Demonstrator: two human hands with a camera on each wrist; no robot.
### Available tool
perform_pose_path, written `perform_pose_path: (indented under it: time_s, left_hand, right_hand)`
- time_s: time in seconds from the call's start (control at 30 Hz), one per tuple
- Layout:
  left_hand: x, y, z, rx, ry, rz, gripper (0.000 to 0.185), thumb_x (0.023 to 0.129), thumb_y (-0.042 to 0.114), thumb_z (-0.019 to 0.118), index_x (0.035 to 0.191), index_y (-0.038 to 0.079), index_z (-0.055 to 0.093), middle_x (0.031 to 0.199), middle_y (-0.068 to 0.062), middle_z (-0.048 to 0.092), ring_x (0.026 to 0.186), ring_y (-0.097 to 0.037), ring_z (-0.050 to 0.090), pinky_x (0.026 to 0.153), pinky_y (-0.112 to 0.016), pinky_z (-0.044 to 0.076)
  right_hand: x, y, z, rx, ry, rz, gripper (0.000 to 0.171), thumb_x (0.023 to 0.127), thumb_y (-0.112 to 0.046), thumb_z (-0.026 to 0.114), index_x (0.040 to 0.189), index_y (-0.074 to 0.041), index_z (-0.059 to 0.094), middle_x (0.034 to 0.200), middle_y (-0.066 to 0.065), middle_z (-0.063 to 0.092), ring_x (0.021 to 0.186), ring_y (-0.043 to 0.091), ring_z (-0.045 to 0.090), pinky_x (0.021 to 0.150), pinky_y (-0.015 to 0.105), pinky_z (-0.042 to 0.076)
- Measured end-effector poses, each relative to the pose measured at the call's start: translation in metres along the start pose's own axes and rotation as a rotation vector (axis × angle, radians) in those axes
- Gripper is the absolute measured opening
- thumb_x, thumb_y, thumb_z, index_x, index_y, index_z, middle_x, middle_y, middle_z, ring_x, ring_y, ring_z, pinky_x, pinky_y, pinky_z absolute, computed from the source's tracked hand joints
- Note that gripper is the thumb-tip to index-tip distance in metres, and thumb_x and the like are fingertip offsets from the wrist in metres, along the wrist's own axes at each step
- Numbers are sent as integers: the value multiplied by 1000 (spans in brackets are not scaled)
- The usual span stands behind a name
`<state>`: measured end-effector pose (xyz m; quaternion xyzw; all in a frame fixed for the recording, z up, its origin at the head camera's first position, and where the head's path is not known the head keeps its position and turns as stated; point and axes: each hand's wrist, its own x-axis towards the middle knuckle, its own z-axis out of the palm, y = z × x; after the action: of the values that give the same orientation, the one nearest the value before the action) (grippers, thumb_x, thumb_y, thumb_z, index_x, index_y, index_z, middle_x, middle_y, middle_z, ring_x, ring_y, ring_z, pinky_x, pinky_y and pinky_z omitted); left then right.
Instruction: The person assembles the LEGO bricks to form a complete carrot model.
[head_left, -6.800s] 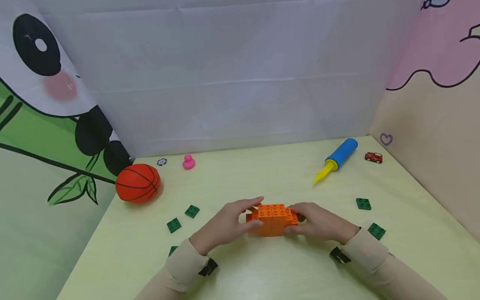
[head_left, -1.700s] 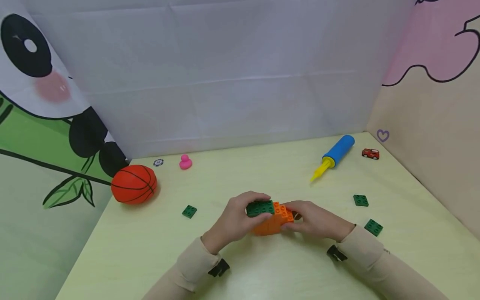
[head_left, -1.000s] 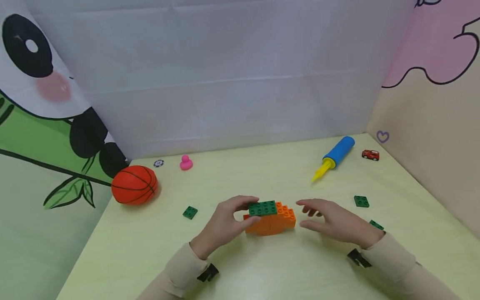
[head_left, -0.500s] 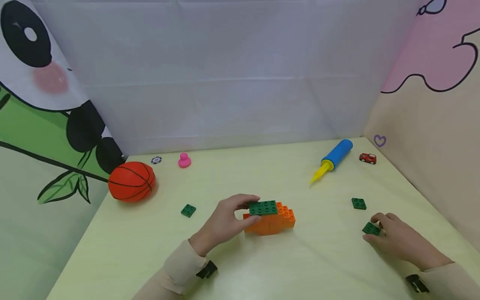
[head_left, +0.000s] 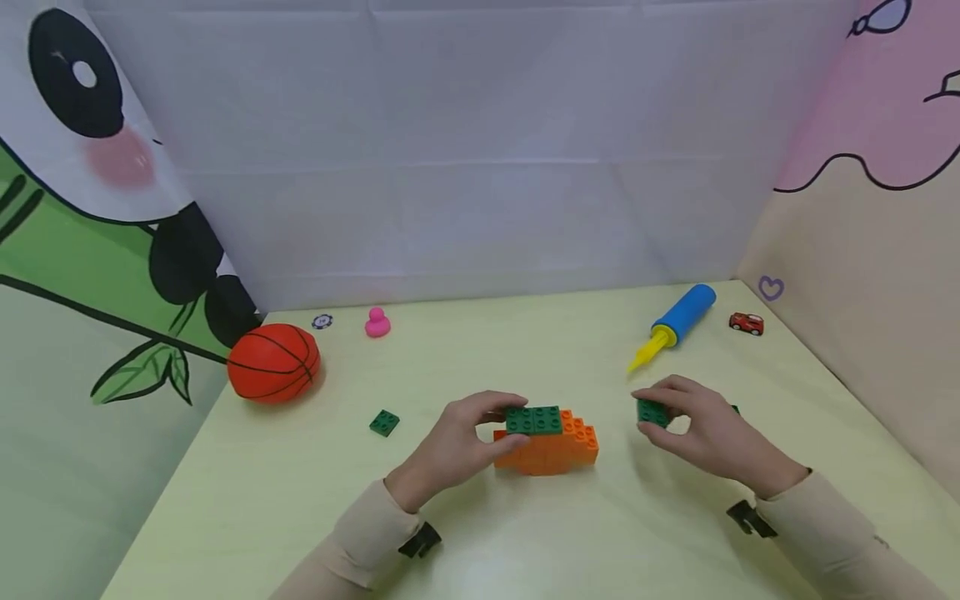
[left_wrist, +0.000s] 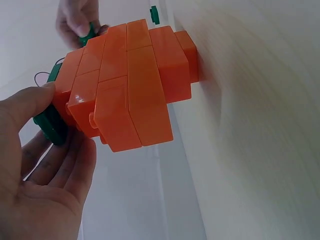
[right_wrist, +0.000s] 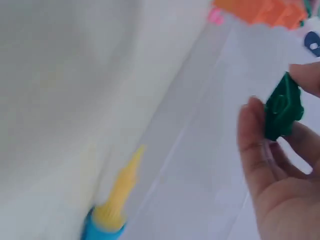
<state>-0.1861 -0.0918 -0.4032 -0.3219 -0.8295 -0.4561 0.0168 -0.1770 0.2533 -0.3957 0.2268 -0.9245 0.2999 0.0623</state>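
Both forearms reach in over the tabletop. The left hand curls against the left end of the orange block stack, thumb low, fingers on top. Right of the stack, the right hand hangs raised, fingertips pinching a green plate.

A pale yellow table holds an orange block pile in the middle. Around it lie a green brick, a basketball, a pink duck — and a blue pump beside a red car.
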Motion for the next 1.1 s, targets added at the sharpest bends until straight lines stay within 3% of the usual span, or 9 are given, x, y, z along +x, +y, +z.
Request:
perform_pose_path:
  time_s: [0.1, 0.3, 0.7, 0.83, 0.93, 1.1]
  left_hand:
    - [-1, 0, 3, -19, -1, -1, 41, 89, 23, 77, 127, 14, 65, 122, 6, 66, 104, -9, 64, 94, -31, 54]
    - [0, 0, 6, -29, -5, 6, 41, 89, 24, 76, 127, 15, 64, 120, 7, 66, 104, -8, 64, 94, -28, 54]
    - [2, -3, 2, -19, -3, 10, 42, 90, 24, 76, 127, 11, 64, 121, 5, 66, 105, -8, 64, 94, -31, 54]
    - [1, -3, 1, -11, 2, -9, 42, 90, 22, 77, 128, 13, 63, 122, 4, 65, 106, -10, 63, 95, -34, 54]
    - [1, -3, 1, -10, -3, -20, 42, 90, 23, 76, 129, 15, 63, 124, 4, 64, 108, -11, 62, 95, -36, 54]
    - [1, -2, 2, -16, -8, -10, 42, 90, 22, 76, 129, 15, 63, 125, 4, 64, 107, -11, 63, 96, -36, 54]
  right_hand:
    - [15, -19, 11, 121, 28, -117, 38, 88, -21, 78, 125, -18, 68, 111, -7, 63, 86, 6, 61, 78, 25, 57]
    - [30, -37, 33, 259, -40, -246, 36, 89, -26, 77, 124, -22, 67, 115, -12, 63, 91, 7, 61, 82, 28, 56]
    - [38, -40, 45, 280, -67, -216, 37, 90, -31, 75, 125, -24, 67, 117, -12, 62, 100, 8, 57, 85, 35, 54]
    - [34, -35, 40, 267, -133, -135, 50, 95, -38, 68, 141, -27, 54, 128, -9, 58, 110, 13, 56, 92, 43, 52]
    - [26, -14, 26, 201, -149, -32, 54, 99, -40, 60, 148, -22, 46, 135, 1, 57, 117, 23, 56, 97, 52, 49]
    - [3, 48, -12, -120, -144, 183, 63, 96, -41, 65, 143, -2, 50, 136, 24, 53, 120, 43, 52, 99, 63, 43]
